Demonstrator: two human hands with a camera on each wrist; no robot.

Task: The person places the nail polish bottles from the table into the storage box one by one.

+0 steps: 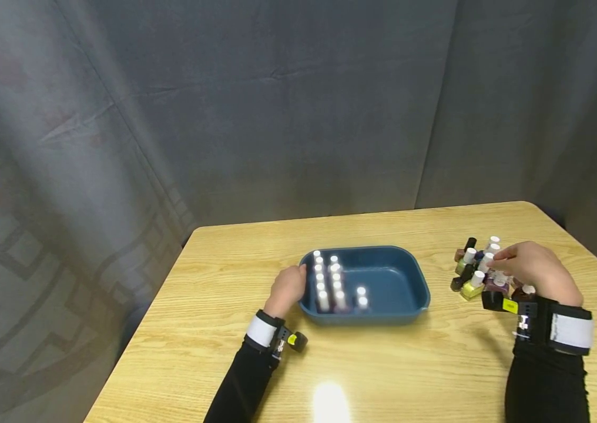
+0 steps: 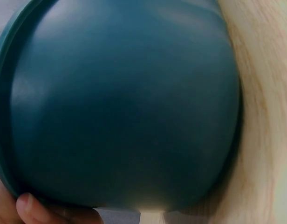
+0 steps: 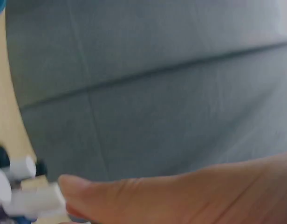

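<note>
My left hand (image 1: 287, 289) grips the left end of a blue plastic basin (image 1: 385, 285), fingertips at its rim in the left wrist view. White-capped nail polish bottles (image 1: 321, 286) stand inside it in two rows toward the left, with a shorter pair nearer the middle; glare blurs their bodies. On the right, my right hand (image 1: 535, 267) reaches over a cluster of nail polish bottles (image 1: 472, 286). Its thumb and fingers pinch a white cap (image 3: 34, 199) among them; the palm hides part of the cluster.
The cluster mixes white and black caps, with yellow, purple and dark bottles packed close together. Everything rests on a light wooden table (image 1: 214, 282). A grey curtain (image 1: 298, 117) hangs behind the table's far edge.
</note>
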